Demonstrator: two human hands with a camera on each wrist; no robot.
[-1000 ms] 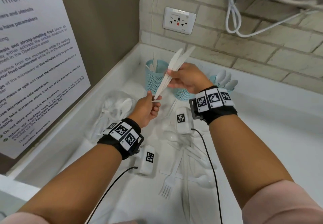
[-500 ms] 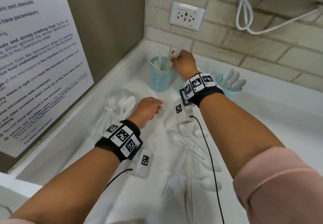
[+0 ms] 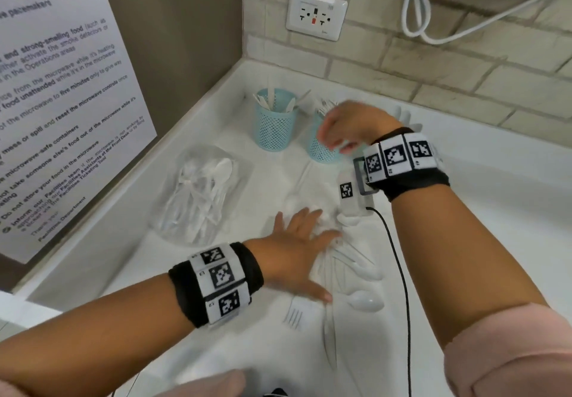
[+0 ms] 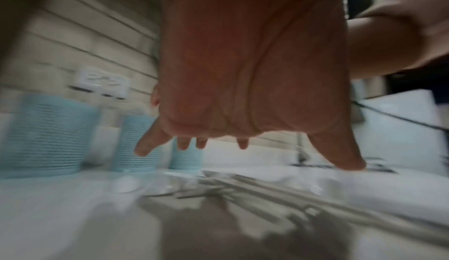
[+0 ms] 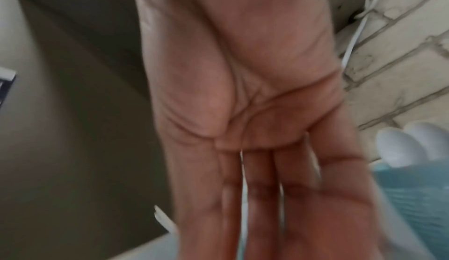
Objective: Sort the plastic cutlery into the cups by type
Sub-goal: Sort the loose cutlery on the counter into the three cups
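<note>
Left hand spread flat, empty, over loose cutlery pile on desk. Right hand fingers straight, empty, above middle cup. Left cup holds knives.

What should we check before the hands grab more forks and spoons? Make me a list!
1. Left hand free, fingers spread over the loose cutlery: ok.
2. Right hand empty: ok, palm bare in the right wrist view.
3. Left cup upright, with room: ok.
4. Middle cup reachable: not ok, right hand in front.
5. Spoon cup has spoons only: cannot tell.
6. Black cable clear of the pile: not ok.
</note>
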